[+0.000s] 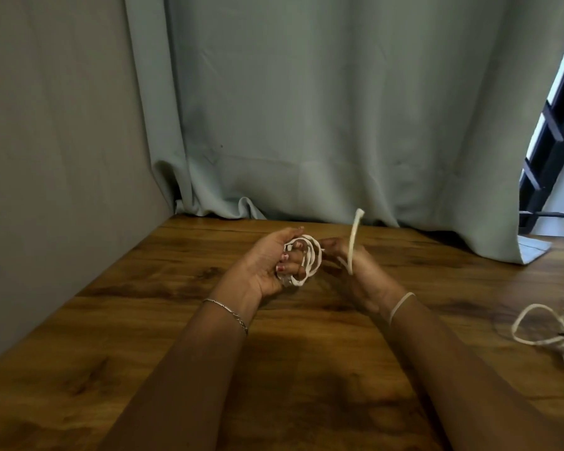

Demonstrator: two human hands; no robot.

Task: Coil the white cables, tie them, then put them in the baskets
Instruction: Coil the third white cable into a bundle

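Observation:
A white cable coil [308, 260] of several loops sits in my left hand [269, 265], whose fingers curl round it above the wooden table [176, 336]. My right hand [349, 265] is just right of the coil and grips the cable's loose end [354, 242], which sticks up with its plug at the top. A thin elastic band [401, 305] circles my right wrist. More white cable [554, 330] lies in a loose tangle at the table's right edge. No basket is in view.
A grey-green curtain [306, 109] hangs behind the table and drapes onto its far edge. A grey wall [56, 141] borders the table on the left. A dark ladder-like frame [554, 125] stands at the far right.

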